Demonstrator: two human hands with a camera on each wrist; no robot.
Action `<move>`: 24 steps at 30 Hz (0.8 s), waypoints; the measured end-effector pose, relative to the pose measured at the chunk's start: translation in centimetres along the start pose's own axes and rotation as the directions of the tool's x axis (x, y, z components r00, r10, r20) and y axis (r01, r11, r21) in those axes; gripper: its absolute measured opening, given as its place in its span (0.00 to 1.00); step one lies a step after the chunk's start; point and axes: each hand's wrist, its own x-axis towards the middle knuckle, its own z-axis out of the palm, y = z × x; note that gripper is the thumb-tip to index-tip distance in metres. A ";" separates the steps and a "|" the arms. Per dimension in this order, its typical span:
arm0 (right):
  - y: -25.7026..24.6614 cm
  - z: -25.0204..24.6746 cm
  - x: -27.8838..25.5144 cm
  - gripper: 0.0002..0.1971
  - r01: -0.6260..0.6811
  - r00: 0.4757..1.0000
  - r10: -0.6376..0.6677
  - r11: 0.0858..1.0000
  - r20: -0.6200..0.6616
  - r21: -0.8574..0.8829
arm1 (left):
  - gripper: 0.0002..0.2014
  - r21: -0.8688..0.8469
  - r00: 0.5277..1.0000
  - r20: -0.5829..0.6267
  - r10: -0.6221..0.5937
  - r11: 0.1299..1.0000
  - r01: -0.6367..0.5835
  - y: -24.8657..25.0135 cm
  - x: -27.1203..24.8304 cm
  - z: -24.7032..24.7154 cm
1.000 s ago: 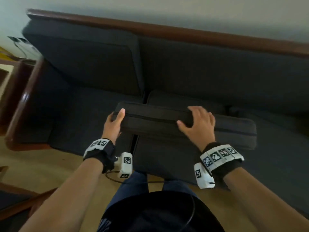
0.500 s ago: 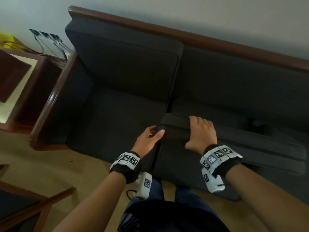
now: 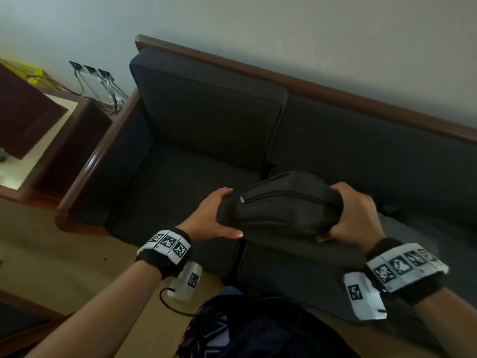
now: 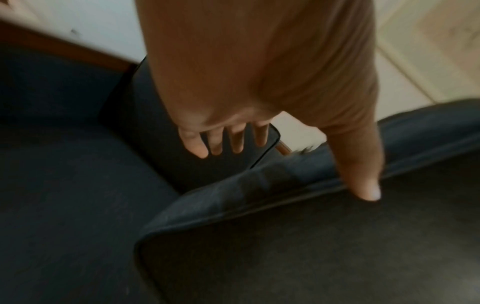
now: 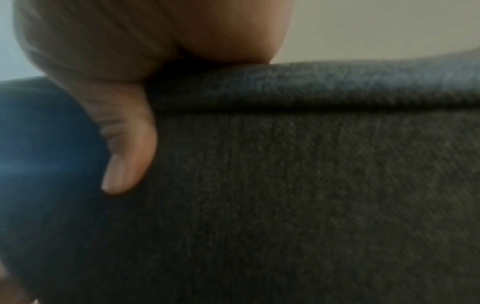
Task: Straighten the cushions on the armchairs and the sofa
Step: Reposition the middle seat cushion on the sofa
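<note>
A person stands over a dark grey sofa (image 3: pixel 196 182) set against a pale wall, both hands on a loose cushion (image 3: pixel 278 210) held above the seat at centre frame. The cushion is raised and bent, its zipped edge facing up, the zip pull (image 3: pixel 241 199) near its left end. The left hand (image 3: pixel 214 215) cups that left end, fingers laid nearly straight over the top and thumb stretched along the underside; the left wrist view shows the thumb (image 4: pixel 363 181) pressed on the cushion's piped edge and the fingers (image 4: pixel 197 144) spread, not curled. The right hand (image 3: pixel 353 215) clenches the cushion's right part, fingers wrapped over the top and thumb tucked beneath, bunching the fabric; the right wrist view shows only the thumb (image 5: pixel 127 156) against the weave. Behind, at upper centre, a back cushion (image 3: pixel 206 112) stands upright against the sofa's wooden rail (image 3: pixel 335 89). The wooden armrest (image 3: pixel 95 161) runs along the left, with a dark wood table (image 3: pixel 51 140) beside it at the left edge. Marker bands wrap both wrists.
</note>
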 end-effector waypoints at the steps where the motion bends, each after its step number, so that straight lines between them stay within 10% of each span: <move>1: -0.1 -1.3 -0.4 0.40 0.024 1.000 -0.023 0.998 -0.018 0.054 | 0.59 0.068 0.999 -0.002 0.039 0.997 -0.039 0.7 -0.5 -0.8; 9: 0.2 -3.9 -2.5 0.49 0.187 0.981 -0.143 0.863 -0.129 0.469 | 0.58 0.463 0.856 -0.314 0.410 0.853 -0.239 6.9 -5.8 -7.7; 14: 0.3 -1.4 -2.9 0.70 -0.036 0.998 0.019 0.963 0.066 0.268 | 0.57 0.682 0.911 -0.268 0.314 0.729 -0.051 6.7 -3.7 -3.3; 20: 3.1 -4.0 -0.8 0.42 -0.429 0.903 0.429 0.895 0.031 0.124 | 0.54 0.820 0.898 -0.177 0.403 0.564 -0.091 13.8 0.1 2.6; 24: 5.7 -3.1 -0.9 0.28 -0.492 0.829 0.503 0.864 -0.246 0.108 | 0.55 0.835 0.898 -0.157 0.410 0.540 -0.101 17.3 2.1 5.1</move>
